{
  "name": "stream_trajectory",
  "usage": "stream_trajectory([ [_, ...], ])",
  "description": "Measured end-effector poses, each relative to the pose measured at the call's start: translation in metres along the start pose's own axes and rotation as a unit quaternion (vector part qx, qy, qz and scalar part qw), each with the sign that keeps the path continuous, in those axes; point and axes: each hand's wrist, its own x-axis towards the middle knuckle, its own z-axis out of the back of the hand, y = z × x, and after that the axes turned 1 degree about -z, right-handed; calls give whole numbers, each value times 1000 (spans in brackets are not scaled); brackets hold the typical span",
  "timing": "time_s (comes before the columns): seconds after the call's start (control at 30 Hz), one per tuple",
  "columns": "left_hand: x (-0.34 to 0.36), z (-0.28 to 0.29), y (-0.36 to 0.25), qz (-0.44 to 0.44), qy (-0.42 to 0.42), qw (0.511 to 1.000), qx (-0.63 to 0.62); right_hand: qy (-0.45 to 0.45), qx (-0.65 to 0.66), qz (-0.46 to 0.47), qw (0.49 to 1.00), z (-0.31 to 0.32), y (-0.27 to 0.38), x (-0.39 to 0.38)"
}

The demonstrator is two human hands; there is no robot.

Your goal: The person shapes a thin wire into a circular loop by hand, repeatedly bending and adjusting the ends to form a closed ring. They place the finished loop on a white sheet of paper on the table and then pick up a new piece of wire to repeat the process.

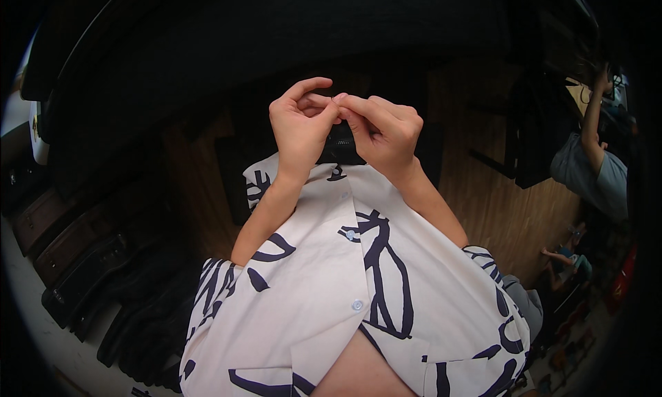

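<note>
My left hand [302,127] and my right hand [390,132] are raised in front of my shirt, fingertips meeting. Thumb and index finger of the right hand are pinched together against the tips of the left thumb and fingers. The left index finger curves up above the meeting point. Whatever lies between the fingertips is too small and hidden to name. Below the hands hangs my white shirt [324,259] with bold dark line patterns and pale buttons; neither hand is touching it.
A large black surface [276,32] spans the area beyond my hands. Wooden floor [469,142] shows on both sides. Several dark cases [83,266] stand at the left. On the right, a person in a grey sleeve [596,173] reaches up beside dark furniture [531,135].
</note>
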Motion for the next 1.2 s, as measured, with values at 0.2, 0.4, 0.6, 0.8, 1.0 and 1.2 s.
stream_trajectory([
  [0.2, 6, 10, 10, 60, 73, 990, -101, 2, -47, 24, 999, -1, -2, -3],
  [0.4, 5, 16, 12, 148, 142, 949, -238, 20, -47, 37, 998, 8, -10, 2],
  [0.6, 4, 9, 11, 58, 134, 986, -84, -1, -11, -77, 997, 15, -7, 4],
  [0.8, 2, 7, -5, -158, 78, 968, 179, -8, 193, -250, 949, 23, -14, 3],
  [1.0, 0, 5, -5, -211, 70, 959, 177, 32, 367, -373, 852, 34, -23, 4],
  [1.2, -3, 3, 1, -154, 68, 979, 111, 6, 415, -368, 832, 26, -23, -1],
])
